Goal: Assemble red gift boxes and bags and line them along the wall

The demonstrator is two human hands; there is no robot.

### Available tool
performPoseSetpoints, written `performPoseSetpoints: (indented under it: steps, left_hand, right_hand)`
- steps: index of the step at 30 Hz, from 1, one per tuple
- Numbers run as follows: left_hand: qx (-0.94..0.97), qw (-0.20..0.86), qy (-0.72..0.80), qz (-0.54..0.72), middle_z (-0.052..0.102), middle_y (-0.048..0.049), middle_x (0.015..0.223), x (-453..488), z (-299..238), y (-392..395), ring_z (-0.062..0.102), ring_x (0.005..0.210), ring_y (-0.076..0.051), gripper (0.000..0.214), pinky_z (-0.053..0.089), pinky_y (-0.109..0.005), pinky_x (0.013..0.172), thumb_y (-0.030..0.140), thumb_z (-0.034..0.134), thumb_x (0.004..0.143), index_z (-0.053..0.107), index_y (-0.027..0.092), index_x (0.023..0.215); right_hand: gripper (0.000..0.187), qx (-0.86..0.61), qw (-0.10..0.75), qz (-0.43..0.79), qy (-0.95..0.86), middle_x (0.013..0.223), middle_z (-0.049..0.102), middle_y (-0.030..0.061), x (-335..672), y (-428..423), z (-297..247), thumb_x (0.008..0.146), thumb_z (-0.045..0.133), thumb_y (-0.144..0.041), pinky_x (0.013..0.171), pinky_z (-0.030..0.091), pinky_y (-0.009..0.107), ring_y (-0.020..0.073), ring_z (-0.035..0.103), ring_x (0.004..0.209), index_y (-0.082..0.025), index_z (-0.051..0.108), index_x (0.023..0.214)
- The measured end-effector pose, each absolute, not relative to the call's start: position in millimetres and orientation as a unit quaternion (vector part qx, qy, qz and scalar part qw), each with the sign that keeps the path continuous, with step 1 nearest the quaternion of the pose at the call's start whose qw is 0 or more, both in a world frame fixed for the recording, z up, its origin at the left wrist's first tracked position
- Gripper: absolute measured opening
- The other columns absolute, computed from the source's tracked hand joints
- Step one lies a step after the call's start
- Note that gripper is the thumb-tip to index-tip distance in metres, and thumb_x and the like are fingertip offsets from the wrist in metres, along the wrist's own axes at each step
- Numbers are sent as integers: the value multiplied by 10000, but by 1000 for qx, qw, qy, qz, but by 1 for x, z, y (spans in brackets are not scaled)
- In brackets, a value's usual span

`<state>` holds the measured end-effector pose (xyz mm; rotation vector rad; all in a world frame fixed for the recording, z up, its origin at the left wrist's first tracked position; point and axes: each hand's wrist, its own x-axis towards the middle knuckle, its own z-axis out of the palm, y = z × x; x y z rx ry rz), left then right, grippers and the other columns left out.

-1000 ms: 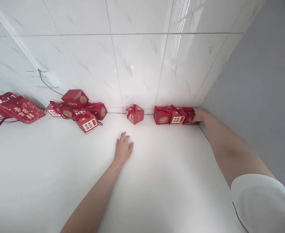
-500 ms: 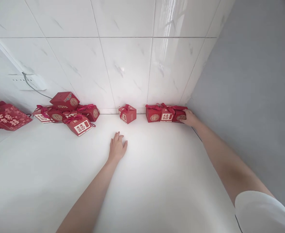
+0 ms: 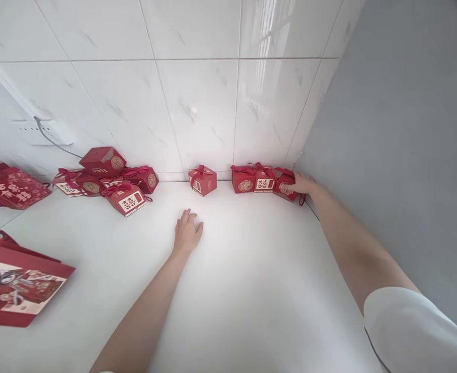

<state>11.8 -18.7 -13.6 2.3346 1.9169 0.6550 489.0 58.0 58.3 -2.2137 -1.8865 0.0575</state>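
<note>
At the right end of a row against the wall, my right hand [image 3: 303, 184] grips a small red gift box [image 3: 284, 187] by its right side; the thumb is hidden. That box sits slightly askew from its two neighbours, a box with a round gold emblem [image 3: 245, 185] and a box with a white label [image 3: 265, 183]. My left hand [image 3: 187, 231] rests on the white surface, fingers apart, holding nothing. Just beyond it stands a single ribboned red box [image 3: 202, 181], not touched.
Several red boxes [image 3: 126, 199] are piled left of centre by the tiled wall [image 3: 197, 114]. A red bag [image 3: 14, 186] lies farther left, and a larger red printed bag [image 3: 22, 285] in front. A grey wall [image 3: 399, 155] bounds the right; a cable [image 3: 57, 144] runs from a socket.
The rightmost box has turned and come slightly forward, out of line with the row, under my right hand. The printed bag has come into view at lower left. My left hand stays put.
</note>
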Motion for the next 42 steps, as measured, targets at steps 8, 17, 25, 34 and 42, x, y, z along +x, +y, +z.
performPoseSetpoints:
  steps: [8,17,25,34,42]
  left_hand:
    - [742,52,618,253,415,-174,1487,12,-15,-21,320,1431,-327,395,324,-508,1151,308,507,900,546,134,1251]
    - [735,109,589,318,468,-141,1433,12,-7,-27,420,1366,-263,375,355,-430,1136,355,443,943,535,166,1254]
    - [701,220,599,317,605,-142,1274,8,33,-31,606,1143,-235,373,472,-377,982,392,406,936,568,158,1177]
    - [817,361,449,-7,678,-33,922,14,180,-95,613,844,-185,350,462,-278,755,531,526,855,667,216,916]
    - [856,339,370,-127,575,-23,905,21,164,-99,532,841,-178,139,404,-243,673,318,683,704,624,215,775]
  right_hand:
    - [959,-789,130,65,-597,1355,459,269,461,15,40,751,572,-717,995,415,507,449,398,1302,-159,310,1485]
    - [952,-602,205,250,-730,1632,112,96,351,-131,62,789,578,-701,1156,325,484,338,152,1488,-274,187,1545]
    - [561,-479,293,320,-763,1533,390,19,320,-164,158,906,529,-572,1097,407,496,291,423,1368,-374,428,1420]
    - [383,-414,227,339,-814,1250,640,37,298,-166,193,951,472,-495,947,474,397,252,587,1147,-312,580,1270]
    - [334,-484,7,357,-799,1063,670,80,277,-140,152,848,575,-505,602,429,287,236,631,842,-242,596,1052]
